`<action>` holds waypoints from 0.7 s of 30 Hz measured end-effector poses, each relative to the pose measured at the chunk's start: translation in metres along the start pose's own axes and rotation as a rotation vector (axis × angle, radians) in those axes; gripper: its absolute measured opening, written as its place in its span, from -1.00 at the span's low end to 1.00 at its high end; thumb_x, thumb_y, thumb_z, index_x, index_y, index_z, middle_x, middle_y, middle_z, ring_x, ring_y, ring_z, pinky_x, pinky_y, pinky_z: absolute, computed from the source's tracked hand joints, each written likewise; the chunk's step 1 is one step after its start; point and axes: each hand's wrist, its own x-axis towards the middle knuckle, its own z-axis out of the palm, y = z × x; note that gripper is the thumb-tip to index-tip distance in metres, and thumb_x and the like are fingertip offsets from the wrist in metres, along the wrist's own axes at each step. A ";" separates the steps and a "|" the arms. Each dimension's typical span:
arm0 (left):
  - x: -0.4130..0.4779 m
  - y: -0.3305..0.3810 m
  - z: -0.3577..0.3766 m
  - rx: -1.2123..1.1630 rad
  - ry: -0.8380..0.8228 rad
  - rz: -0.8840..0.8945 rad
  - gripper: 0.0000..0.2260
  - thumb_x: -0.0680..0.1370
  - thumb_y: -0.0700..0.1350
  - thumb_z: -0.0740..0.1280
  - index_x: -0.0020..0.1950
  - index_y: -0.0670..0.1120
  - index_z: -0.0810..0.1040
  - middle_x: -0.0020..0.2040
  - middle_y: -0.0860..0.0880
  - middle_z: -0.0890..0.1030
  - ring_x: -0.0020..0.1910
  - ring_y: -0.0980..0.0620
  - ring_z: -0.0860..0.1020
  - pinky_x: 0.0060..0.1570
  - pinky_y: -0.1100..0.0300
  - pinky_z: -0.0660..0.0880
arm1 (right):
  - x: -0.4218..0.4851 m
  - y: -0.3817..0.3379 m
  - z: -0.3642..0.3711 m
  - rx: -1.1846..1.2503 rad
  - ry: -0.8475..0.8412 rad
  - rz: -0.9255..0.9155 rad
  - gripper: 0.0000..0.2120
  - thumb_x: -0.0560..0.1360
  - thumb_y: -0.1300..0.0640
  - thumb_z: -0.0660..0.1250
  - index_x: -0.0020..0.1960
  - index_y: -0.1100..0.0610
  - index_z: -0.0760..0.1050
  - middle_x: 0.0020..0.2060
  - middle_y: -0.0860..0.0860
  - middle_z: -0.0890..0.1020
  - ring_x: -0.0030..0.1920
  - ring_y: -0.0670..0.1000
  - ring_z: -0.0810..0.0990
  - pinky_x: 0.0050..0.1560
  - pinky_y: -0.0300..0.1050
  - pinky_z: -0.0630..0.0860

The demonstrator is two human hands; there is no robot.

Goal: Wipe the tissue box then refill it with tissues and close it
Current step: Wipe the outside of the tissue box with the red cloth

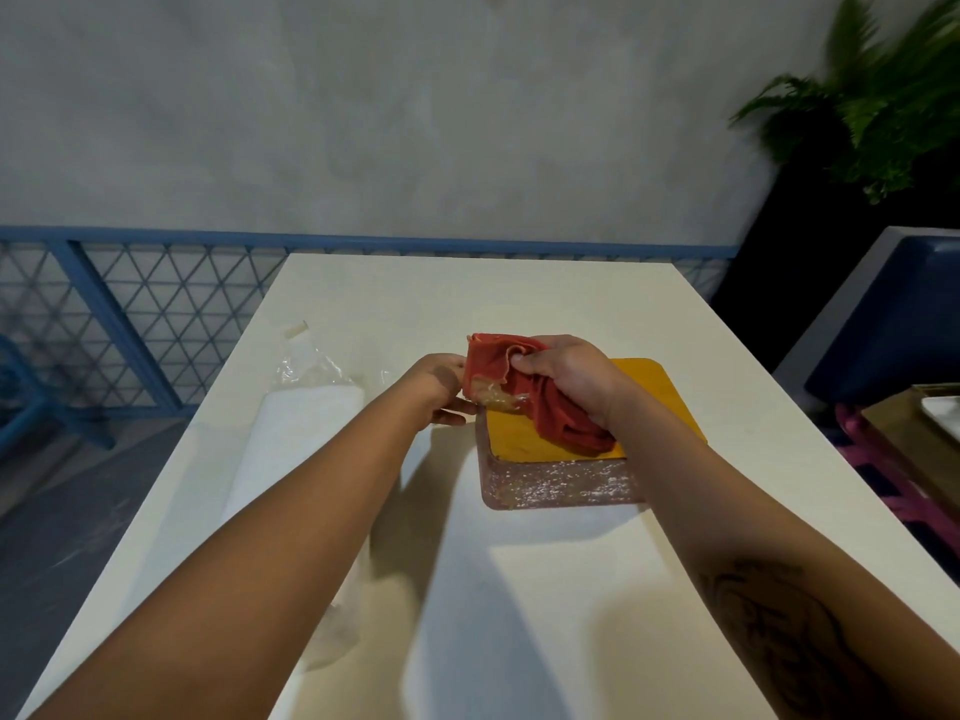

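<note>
Red cloth (545, 407) is bunched in the right hand (566, 374), whose fingers and thumb curl round it and pinch its folds. The hand sits above the far part of the tissue box (561, 485), and the lower end of the cloth hangs onto the box's flat yellow top (524, 439). A pale, soiled-looking patch shows on the cloth's left edge, right at the box's far left corner.

The left hand (441, 387) is at that same corner, with its thumb pointing toward the box's side and its upper fingers against the edge of the cloth. The cloth hides the fingertips, so I cannot tell whether this hand grips the box, pinches the cloth or only rests there.

The box lies flat on the white surface (519, 589), a little right of its middle. Its near wall is translucent and speckled with glitter, and its corners are rounded. The right forearm crosses over the box's near right corner.

To the left, well apart from the box, a long white pack of tissues (296, 433) lies on the surface in clear plastic wrap (311, 366), with the wrap crumpled loose at the far end.

Beyond the surface runs a blue railing (156, 304) with diamond mesh in front of a grey wall. A fern-like plant (872, 111) stands in the upper right corner, above a dark blue seat (893, 324).
</note>
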 end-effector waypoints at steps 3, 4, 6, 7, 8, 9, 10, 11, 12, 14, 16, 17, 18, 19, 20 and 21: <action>-0.001 0.006 0.002 0.043 0.015 0.024 -0.79 0.54 -0.25 0.15 -0.21 -0.07 0.52 -0.25 -0.09 0.56 -0.31 -0.01 0.53 -0.26 0.19 0.47 | -0.002 0.000 0.000 -0.015 -0.002 -0.004 -0.88 0.51 0.21 0.29 -0.09 0.14 0.61 -0.28 0.08 0.62 -0.31 0.05 0.54 -0.23 -0.11 0.42; -0.002 0.008 0.003 0.052 0.022 0.034 -0.79 0.53 -0.27 0.15 -0.23 -0.07 0.51 -0.27 -0.09 0.55 -0.32 0.00 0.52 -0.25 0.18 0.47 | -0.003 0.000 0.000 -0.031 -0.002 -0.004 -0.88 0.51 0.20 0.29 -0.10 0.13 0.61 -0.28 0.08 0.62 -0.31 0.04 0.55 -0.22 -0.12 0.42; -0.003 0.010 0.003 0.073 0.024 0.039 -0.79 0.53 -0.26 0.17 -0.25 -0.07 0.50 -0.30 -0.08 0.54 -0.35 0.00 0.51 -0.21 0.16 0.48 | -0.005 0.000 -0.002 -0.048 -0.016 0.014 -0.89 0.51 0.20 0.30 -0.09 0.14 0.61 -0.29 0.08 0.63 -0.31 0.05 0.56 -0.21 -0.12 0.45; -0.003 0.010 0.002 0.084 0.017 0.034 -0.81 0.52 -0.23 0.19 -0.25 -0.07 0.51 -0.31 -0.07 0.54 -0.35 -0.01 0.52 -0.16 0.12 0.51 | -0.007 0.000 -0.003 -0.046 -0.032 0.035 -0.89 0.51 0.20 0.30 -0.09 0.15 0.61 -0.28 0.09 0.64 -0.30 0.06 0.57 -0.20 -0.11 0.46; -0.002 0.010 0.002 0.095 0.006 0.031 -0.85 0.51 -0.21 0.23 -0.23 -0.07 0.52 -0.29 -0.06 0.56 -0.33 -0.02 0.54 -0.08 0.05 0.54 | -0.010 0.000 -0.004 -0.041 -0.048 0.057 -0.89 0.50 0.21 0.30 -0.09 0.16 0.61 -0.27 0.11 0.63 -0.29 0.09 0.57 -0.18 -0.09 0.47; -0.002 0.009 0.001 0.100 -0.003 0.030 -0.90 0.50 -0.19 0.26 -0.20 -0.08 0.54 -0.26 -0.06 0.58 -0.30 -0.03 0.56 0.00 -0.01 0.55 | -0.013 0.001 -0.005 -0.034 -0.060 0.077 -0.90 0.50 0.21 0.30 -0.09 0.17 0.60 -0.25 0.14 0.63 -0.28 0.10 0.56 -0.16 -0.07 0.47; -0.003 0.009 0.001 0.102 -0.010 0.039 -0.93 0.48 -0.19 0.29 -0.16 -0.08 0.55 -0.23 -0.05 0.59 -0.27 -0.04 0.57 0.05 -0.05 0.54 | -0.017 0.001 -0.006 -0.034 -0.066 0.091 -0.89 0.50 0.22 0.30 -0.07 0.20 0.60 -0.24 0.15 0.62 -0.28 0.11 0.55 -0.17 -0.07 0.47; -0.003 0.008 0.001 0.100 -0.013 0.048 -0.93 0.48 -0.20 0.30 -0.13 -0.07 0.56 -0.21 -0.04 0.59 -0.25 -0.05 0.58 0.07 -0.06 0.53 | -0.020 0.002 -0.007 -0.039 -0.071 0.098 -0.87 0.49 0.21 0.31 -0.04 0.24 0.59 -0.24 0.17 0.61 -0.28 0.11 0.55 -0.18 -0.08 0.47; -0.002 0.007 0.000 0.095 -0.011 0.053 -0.92 0.49 -0.21 0.29 -0.11 -0.05 0.56 -0.21 -0.02 0.59 -0.24 -0.05 0.57 0.07 -0.04 0.53 | -0.024 0.003 -0.007 -0.045 -0.073 0.099 -0.81 0.46 0.19 0.34 0.01 0.28 0.59 -0.22 0.19 0.60 -0.27 0.12 0.54 -0.17 -0.05 0.47; -0.001 0.006 0.000 0.081 -0.009 0.066 -0.90 0.53 -0.18 0.28 -0.12 -0.03 0.55 -0.23 0.00 0.57 -0.27 -0.01 0.56 0.00 0.03 0.52 | -0.033 0.006 -0.008 -0.055 -0.077 0.092 -0.68 0.36 0.12 0.39 0.02 0.30 0.58 -0.20 0.22 0.58 -0.22 0.15 0.53 -0.12 0.02 0.44; -0.002 0.005 0.001 0.074 -0.016 0.081 -0.91 0.57 -0.14 0.26 -0.10 -0.04 0.54 -0.24 0.01 0.55 -0.29 0.02 0.54 -0.12 0.12 0.49 | -0.041 0.007 -0.009 -0.062 -0.069 0.083 -0.70 0.30 0.08 0.38 -0.05 0.25 0.60 -0.21 0.21 0.59 -0.22 0.15 0.53 -0.11 0.03 0.43; -0.002 0.004 0.001 0.073 -0.015 0.086 -0.93 0.58 -0.13 0.26 -0.06 -0.06 0.53 -0.23 0.01 0.54 -0.30 0.03 0.53 -0.16 0.14 0.47 | -0.043 0.008 -0.009 -0.057 -0.073 0.084 -0.70 0.29 0.08 0.38 -0.06 0.24 0.60 -0.22 0.20 0.60 -0.23 0.14 0.54 -0.11 0.02 0.44; -0.002 0.003 0.000 0.075 -0.016 0.092 -0.93 0.59 -0.12 0.25 -0.01 -0.07 0.52 -0.22 0.01 0.54 -0.30 0.03 0.53 -0.17 0.15 0.46 | -0.045 0.009 -0.010 -0.045 -0.084 0.093 -0.70 0.30 0.08 0.38 -0.04 0.25 0.60 -0.23 0.18 0.61 -0.24 0.14 0.56 -0.12 0.00 0.47; -0.002 0.003 0.000 0.079 -0.019 0.098 -0.92 0.59 -0.12 0.24 0.02 -0.07 0.52 -0.19 0.01 0.54 -0.30 0.03 0.53 -0.18 0.15 0.46 | -0.048 0.010 -0.012 -0.016 -0.099 0.104 -0.74 0.35 0.11 0.38 -0.04 0.24 0.60 -0.26 0.15 0.63 -0.28 0.14 0.58 -0.15 -0.03 0.51; -0.002 0.003 0.000 0.086 -0.026 0.104 -0.91 0.59 -0.13 0.24 0.04 -0.07 0.52 -0.17 0.00 0.54 -0.29 0.03 0.52 -0.19 0.16 0.45 | -0.051 0.013 -0.014 0.030 -0.111 0.116 -0.83 0.42 0.16 0.35 -0.04 0.23 0.59 -0.30 0.13 0.64 -0.32 0.12 0.59 -0.18 -0.07 0.54; -0.002 0.003 0.000 0.092 -0.030 0.108 -0.90 0.59 -0.13 0.24 0.05 -0.07 0.52 -0.14 -0.02 0.55 -0.28 0.02 0.53 -0.20 0.16 0.45 | -0.053 0.016 -0.016 0.096 -0.124 0.142 -0.88 0.48 0.21 0.30 -0.06 0.23 0.58 -0.33 0.11 0.65 -0.35 0.09 0.61 -0.19 -0.08 0.56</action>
